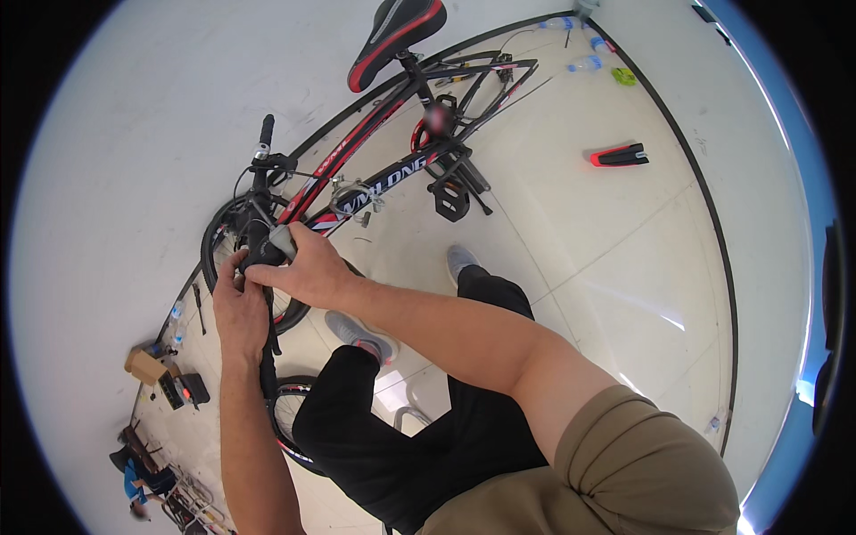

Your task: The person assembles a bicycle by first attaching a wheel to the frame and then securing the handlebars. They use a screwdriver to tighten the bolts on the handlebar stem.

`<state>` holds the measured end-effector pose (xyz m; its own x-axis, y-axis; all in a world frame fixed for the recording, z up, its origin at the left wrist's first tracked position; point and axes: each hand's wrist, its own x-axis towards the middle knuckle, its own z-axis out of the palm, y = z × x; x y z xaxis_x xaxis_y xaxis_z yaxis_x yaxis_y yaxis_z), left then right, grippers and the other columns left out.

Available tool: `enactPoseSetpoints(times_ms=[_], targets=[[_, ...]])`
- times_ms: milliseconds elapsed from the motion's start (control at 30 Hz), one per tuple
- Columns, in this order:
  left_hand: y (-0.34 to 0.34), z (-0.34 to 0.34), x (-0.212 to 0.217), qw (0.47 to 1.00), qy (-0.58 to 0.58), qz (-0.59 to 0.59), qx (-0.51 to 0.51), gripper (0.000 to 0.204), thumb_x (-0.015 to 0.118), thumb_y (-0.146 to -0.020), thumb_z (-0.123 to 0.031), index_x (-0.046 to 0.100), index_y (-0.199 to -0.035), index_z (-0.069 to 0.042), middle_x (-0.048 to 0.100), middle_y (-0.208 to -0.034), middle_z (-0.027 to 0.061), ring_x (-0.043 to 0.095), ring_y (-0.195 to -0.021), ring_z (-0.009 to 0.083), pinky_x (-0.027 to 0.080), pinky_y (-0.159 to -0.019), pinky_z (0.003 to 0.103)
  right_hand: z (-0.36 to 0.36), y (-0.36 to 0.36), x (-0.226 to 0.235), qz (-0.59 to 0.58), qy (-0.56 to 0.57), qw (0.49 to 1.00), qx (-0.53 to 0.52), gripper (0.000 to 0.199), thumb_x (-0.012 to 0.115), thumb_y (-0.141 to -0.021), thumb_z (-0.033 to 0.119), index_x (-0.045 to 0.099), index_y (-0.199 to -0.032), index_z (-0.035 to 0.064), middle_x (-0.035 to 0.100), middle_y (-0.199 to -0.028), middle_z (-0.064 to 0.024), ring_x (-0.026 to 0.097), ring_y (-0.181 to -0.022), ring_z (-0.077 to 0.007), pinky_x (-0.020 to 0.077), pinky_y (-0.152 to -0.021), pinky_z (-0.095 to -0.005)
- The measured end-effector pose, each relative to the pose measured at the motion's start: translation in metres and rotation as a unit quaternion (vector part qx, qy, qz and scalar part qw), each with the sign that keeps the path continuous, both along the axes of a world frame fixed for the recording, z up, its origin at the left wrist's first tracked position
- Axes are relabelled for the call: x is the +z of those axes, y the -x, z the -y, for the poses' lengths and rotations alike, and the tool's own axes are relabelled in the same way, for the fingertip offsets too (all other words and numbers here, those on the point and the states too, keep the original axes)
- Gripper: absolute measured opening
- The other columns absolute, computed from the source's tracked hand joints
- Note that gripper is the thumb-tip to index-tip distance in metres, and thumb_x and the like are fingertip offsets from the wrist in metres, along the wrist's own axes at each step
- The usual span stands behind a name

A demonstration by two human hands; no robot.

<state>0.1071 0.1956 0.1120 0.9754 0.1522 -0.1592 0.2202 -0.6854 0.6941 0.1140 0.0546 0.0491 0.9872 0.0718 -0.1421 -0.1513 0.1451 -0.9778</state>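
A black and red bicycle frame leans by the wall, with its black handlebar at the left. My left hand is closed at the near side of the bar, its fingertips pinching a rounded black part there. From the right, my right hand closes around a light grey piece beside that part; what exactly it is cannot be made out. Both hands nearly touch. Brake cables and a silver brake caliper hang by the down tube. The front wheel shows behind the handlebar.
A loose wheel lies near my left leg. A red-black fender piece rests on the tiled floor. Water bottles stand or lie along the far wall. An open cardboard box sits at left; a person in blue is beyond.
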Motion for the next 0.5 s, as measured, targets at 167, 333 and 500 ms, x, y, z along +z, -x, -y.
enactPoseSetpoints(times_ms=[167, 333, 500], targets=[[-0.003, -0.003, -0.008, 0.992, -0.115, 0.051, -0.022, 0.045, 0.061, -0.096, -0.014, 0.054, -0.135, 0.007, 0.073, -0.102, 0.0229, 0.07, -0.093, 0.0264, 0.053, -0.083, 0.036, -0.008, -0.006, -0.017, 0.032, -0.087, 0.995, -0.023, 0.048, 0.083, -0.076, 0.031, 0.063, -0.107, -0.0006, 0.069, -0.09, -0.0091, 0.064, -0.077, -0.0147, 0.0524, -0.068, -0.032], [-0.002, 0.0, 0.0, 0.997, -0.071, 0.0, 0.003, 0.055, 0.071, -0.081, -0.023, 0.061, -0.124, 0.009, 0.073, -0.092, 0.0202, 0.071, -0.085, 0.0285, 0.054, -0.08, 0.037, 0.0, -0.013, -0.011, -0.144, -0.278, 0.949, 0.031, 0.022, 0.066, -0.088, 0.022, 0.061, -0.093, 0.0013, 0.06, -0.074, -0.0076, 0.057, -0.055, -0.0152, 0.0425, -0.044, -0.0315], [-0.001, 0.016, 0.017, 0.995, -0.096, -0.034, 0.004, 0.061, 0.073, -0.077, -0.024, 0.06, -0.127, 0.009, 0.072, -0.088, 0.0184, 0.07, -0.08, 0.0269, 0.054, -0.077, 0.036, 0.002, -0.017, -0.018, -0.189, -0.354, 0.916, 0.025, 0.021, 0.061, -0.092, 0.022, 0.061, -0.092, 0.0005, 0.06, -0.077, -0.0083, 0.057, -0.054, -0.0169, 0.0437, -0.044, -0.0342]])
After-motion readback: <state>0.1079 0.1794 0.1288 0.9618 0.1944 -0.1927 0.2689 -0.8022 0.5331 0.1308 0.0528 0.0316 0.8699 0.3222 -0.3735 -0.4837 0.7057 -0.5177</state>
